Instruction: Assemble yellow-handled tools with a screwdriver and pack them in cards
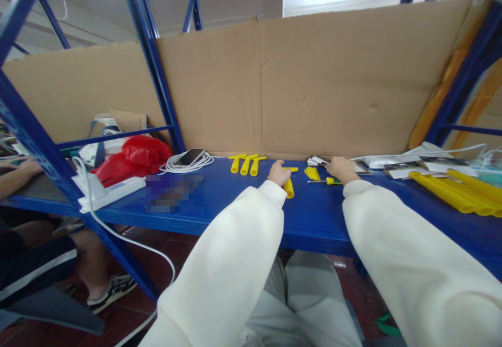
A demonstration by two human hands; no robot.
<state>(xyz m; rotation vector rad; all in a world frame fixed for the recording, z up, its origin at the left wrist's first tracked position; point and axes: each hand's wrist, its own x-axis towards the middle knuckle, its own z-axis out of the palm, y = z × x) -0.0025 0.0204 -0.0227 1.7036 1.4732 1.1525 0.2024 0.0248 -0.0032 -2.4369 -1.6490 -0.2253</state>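
Note:
My left hand [278, 173] is closed round a yellow T-shaped piece [289, 188] on the blue shelf top; its tube end points toward me. Farther right, my right hand [341, 169] reaches down with curled fingers beside small black-and-white packets [318, 161]. Whatever its fingertips grip is too small to name. Just below it lies a screwdriver [328, 181] with a yellow and green handle. Several small yellow parts [311, 174] sit in a pile between the hands. To the left, three more yellow T-shaped pieces [244, 165] stand in a row near the cardboard.
A tall cardboard sheet [333, 80] backs the blue shelf [227, 200]. Several yellow tubes [458, 192] lie at right. On the left are a phone [191, 157] on a coiled white cable, a power strip [121, 191] and a red bag [137, 156]. Another person's hand [29, 169] shows far left.

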